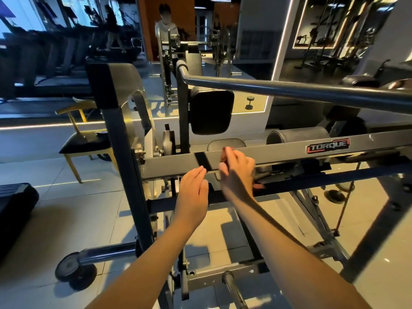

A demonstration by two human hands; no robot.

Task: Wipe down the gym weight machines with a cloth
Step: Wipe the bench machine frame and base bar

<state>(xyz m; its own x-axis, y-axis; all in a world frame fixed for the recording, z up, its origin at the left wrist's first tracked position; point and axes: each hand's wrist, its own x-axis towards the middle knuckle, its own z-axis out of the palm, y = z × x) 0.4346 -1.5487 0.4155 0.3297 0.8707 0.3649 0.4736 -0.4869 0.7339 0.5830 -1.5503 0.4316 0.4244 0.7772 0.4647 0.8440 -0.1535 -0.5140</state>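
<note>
Right hand (237,173) gripping reddish cloth (223,155), fingers curling round wad, pressing it onto grey crossbar (281,153) right at fingertips. Cloth looking soft, light, easy to bunch; judging whole-wad grip best. Left hand (193,189) hovering open, fingers straight, tips nearing bar's lower edge.

Matt grey metal beam (278,152), glossy black vinyl pad (211,110), shiny floor tiles (93,210)

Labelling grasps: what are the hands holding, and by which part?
Right hand grips a bunched reddish cloth against the grey beam; which part cannot be told. Left hand holds nothing.
</note>
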